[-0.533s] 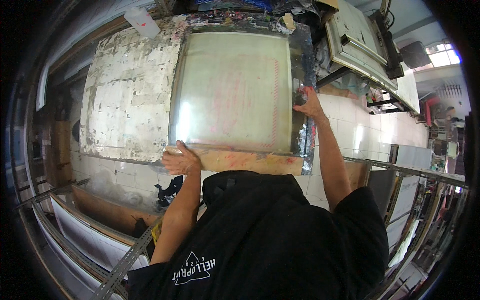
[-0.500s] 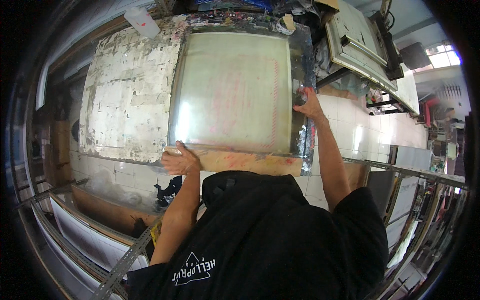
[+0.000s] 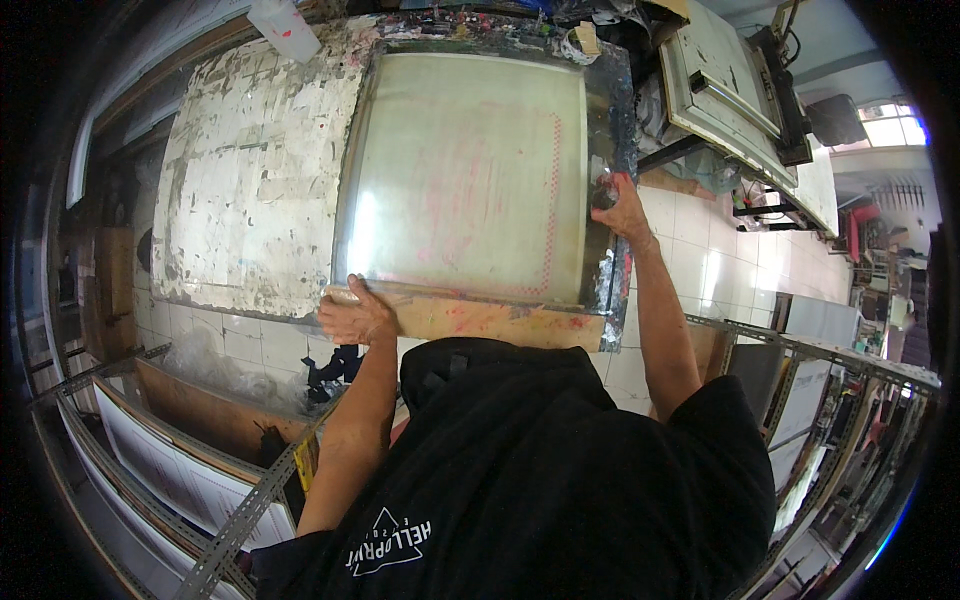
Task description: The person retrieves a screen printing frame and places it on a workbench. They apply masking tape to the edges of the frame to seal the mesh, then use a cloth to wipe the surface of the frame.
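Screen frame (image 3: 465, 175) on the table (image 3: 240, 190), pale bottle (image 3: 285, 32) beyond, contents unclear.
Left hand (image 3: 360, 314) at the wooden strip (image 3: 500, 319), right hand (image 3: 626, 212) at the right side, thumbs spread; I cannot tell whether either pinches.

Floor (image 3: 690, 265): glossy pale square tiles, glare at right. 1 paned window (image 3: 883, 127), brightly lit, upper right, in a pale wall (image 3: 888, 164); far end beneath it too small to resolve. 2 slotted-steel racks: left rack (image 3: 268, 492) and right rack (image 3: 815, 354), both holding panels; pale-topped table (image 3: 705, 50) with dark legs, upper right.
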{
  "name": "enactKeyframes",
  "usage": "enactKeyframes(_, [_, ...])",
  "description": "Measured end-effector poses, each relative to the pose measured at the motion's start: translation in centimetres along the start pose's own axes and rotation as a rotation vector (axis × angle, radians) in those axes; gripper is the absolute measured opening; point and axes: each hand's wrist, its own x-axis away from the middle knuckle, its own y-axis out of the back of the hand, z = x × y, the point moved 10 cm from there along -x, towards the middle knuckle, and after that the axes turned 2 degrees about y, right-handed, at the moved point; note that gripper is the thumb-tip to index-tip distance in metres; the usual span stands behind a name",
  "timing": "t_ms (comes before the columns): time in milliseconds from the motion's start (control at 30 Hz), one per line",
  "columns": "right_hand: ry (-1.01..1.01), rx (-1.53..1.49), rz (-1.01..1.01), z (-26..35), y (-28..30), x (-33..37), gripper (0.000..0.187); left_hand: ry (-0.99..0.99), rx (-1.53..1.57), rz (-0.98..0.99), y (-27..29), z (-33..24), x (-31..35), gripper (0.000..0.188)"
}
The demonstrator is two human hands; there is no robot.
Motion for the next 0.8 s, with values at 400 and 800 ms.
enactKeyframes(400, [-0.086, -0.064, 0.118, -1.9, -0.9, 0.0, 0.080, 0.020, 0.008, 0.002, -0.2, 0.1, 0.0, 0.078])
enactKeyframes(800, [-0.033, 0.009, 0.140, 0.5, -1.0, 0.1, 0.079, 0.033, 0.000, 0.062, 0.2, 0.1, -0.3, 0.081])
